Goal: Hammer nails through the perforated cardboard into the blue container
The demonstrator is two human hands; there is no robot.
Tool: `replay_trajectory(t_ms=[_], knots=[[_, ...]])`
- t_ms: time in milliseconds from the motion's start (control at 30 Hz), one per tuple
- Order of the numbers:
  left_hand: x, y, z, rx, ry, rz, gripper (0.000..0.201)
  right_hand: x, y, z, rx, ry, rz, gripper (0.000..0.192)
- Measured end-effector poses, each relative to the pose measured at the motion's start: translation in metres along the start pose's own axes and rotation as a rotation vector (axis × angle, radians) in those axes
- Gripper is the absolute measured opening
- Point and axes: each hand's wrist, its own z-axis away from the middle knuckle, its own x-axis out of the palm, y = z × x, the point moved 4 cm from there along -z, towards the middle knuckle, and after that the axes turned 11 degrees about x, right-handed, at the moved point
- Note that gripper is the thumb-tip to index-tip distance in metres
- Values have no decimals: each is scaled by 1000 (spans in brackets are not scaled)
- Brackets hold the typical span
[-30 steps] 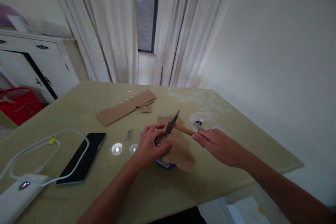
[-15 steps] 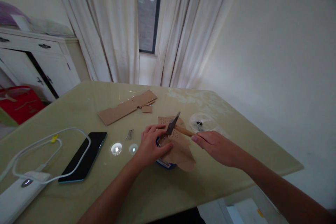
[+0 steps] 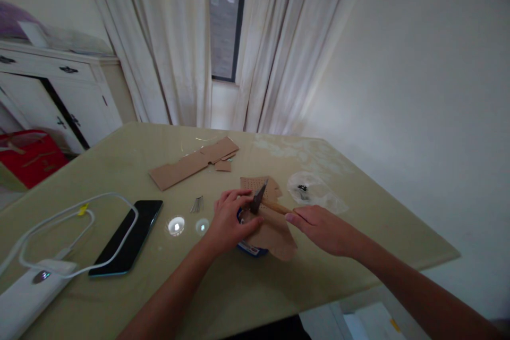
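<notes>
Wooden-handled hammer [image 3: 260, 197]: R hand [image 3: 324, 228], fingers wrapped round; tap lightly.
Cardboard [image 3: 274, 234]: L hand [image 3: 230, 222], fingers part-spread atop, hold unclear; mind thumb.

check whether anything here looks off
The white cabinet at left looks ajar: a dark gap shows down its front. Nothing looks spilled around the hammer in the right hand.
</notes>
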Motion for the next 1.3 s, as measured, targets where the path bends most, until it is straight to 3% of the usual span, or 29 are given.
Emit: replay_trajectory(t_ms=[167, 333, 500, 633, 733, 867, 1067, 1300], knots=[[1, -2, 0, -8, -7, 12, 35, 7, 1, 0, 21, 9, 20, 53], [3, -4, 2, -19, 23, 15, 46, 8, 16, -8, -25, 34, -173, 55], [2, -6, 3, -10, 25, 96, 61, 9, 33, -27, 10, 214, -647, 65], [0, -11, 4, -47, 76, 165, 63, 5, 29, -48, 33, 384, -1092, 65], [0, -16, 5, -127, 141, 226, 58, -7, 22, -67, -51, 547, -1234, 67], [3, -28, 8, -392, 272, 393, 54, -11, 22, -88, -122, 688, -1304, 64], [13, -27, 11, -589, 278, 716, 75, 11, 36, -90, -163, 731, -1352, 63], [17, -16, 17, -676, 226, 806, 70, 29, 46, -82, -159, 636, -1388, 59]])
